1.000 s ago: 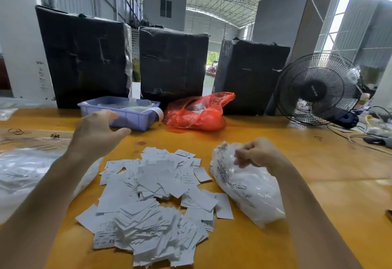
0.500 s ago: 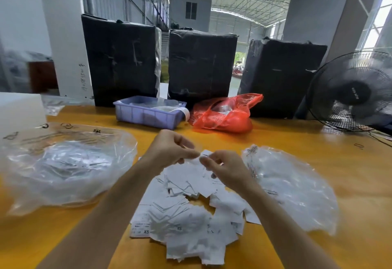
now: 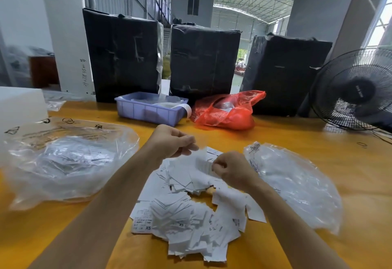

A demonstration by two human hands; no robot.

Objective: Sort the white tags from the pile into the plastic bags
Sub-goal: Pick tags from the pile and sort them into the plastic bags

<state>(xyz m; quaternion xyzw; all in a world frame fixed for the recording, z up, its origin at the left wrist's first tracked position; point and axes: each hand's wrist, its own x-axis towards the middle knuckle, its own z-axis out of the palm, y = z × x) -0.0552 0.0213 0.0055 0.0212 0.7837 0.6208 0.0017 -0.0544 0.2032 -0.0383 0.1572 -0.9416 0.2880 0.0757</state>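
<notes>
Lying in a loose heap on the yellow table (image 3: 318,154), the white tags (image 3: 186,215) sat directly before the person, between two clear plastic bags: the left bag (image 3: 63,162) held a layer of tags already, and the right bag (image 3: 297,188) lay just beside the heap's right edge, so either could be reached with a short sideways move. Above the far end of the heap both hands met. The right hand (image 3: 231,169) was curled, pinching a small bunch of tags (image 3: 204,162) at its fingertips. The left hand (image 3: 171,143) was also curled, its thumb and fingers closed at the bunch's upper edge, probably to peel off or read one tag; whether it truly gripped a tag was hard to tell through the blur. Some tags near the front showed size marks such as XS, which suggested sorting by size. Further back stood a blue tray (image 3: 148,111), a red plastic bag (image 3: 227,111), three black-wrapped bales (image 3: 203,60) and a black fan (image 3: 354,90).
</notes>
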